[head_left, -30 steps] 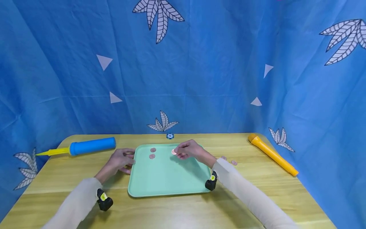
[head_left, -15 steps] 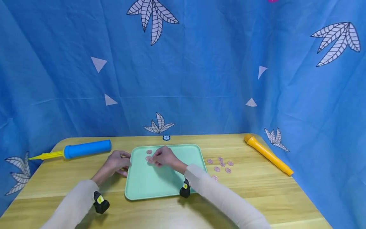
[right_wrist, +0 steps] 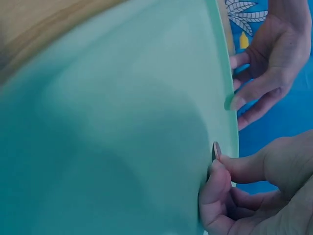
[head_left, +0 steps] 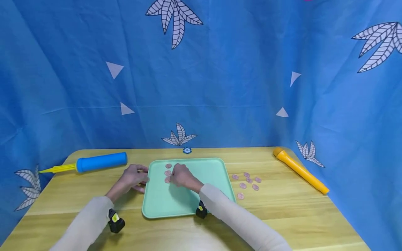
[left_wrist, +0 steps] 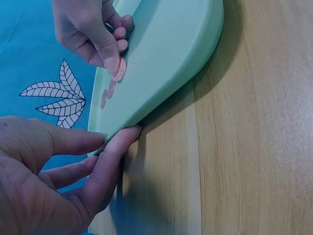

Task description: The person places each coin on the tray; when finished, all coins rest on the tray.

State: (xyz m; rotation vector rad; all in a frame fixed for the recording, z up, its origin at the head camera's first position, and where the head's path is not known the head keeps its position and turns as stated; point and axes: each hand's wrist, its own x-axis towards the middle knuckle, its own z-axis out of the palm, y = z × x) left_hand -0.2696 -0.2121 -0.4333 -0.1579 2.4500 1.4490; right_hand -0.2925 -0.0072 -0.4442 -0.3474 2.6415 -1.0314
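Note:
A mint green tray [head_left: 201,195] lies in the middle of the wooden table. Two pink coins [head_left: 168,166] lie in a column near its far left corner. My right hand [head_left: 172,179] is over the tray just below them and pinches a third pink coin [left_wrist: 119,70] between thumb and finger, its edge against the tray floor [right_wrist: 216,149]. My left hand [head_left: 141,179] rests on the table with straight fingers [left_wrist: 115,147] touching the tray's left rim [right_wrist: 230,98]. It holds nothing.
Several loose pink coins [head_left: 246,181] lie on the table right of the tray. A blue pump with a yellow tip [head_left: 100,162] lies at the far left, a yellow tube [head_left: 299,170] at the far right, a blue chip [head_left: 187,150] by the back curtain.
My right hand carried a coin from the tray's far middle to its left side, then slightly nearer, below the two lying coins. The left hand stayed at the rim.

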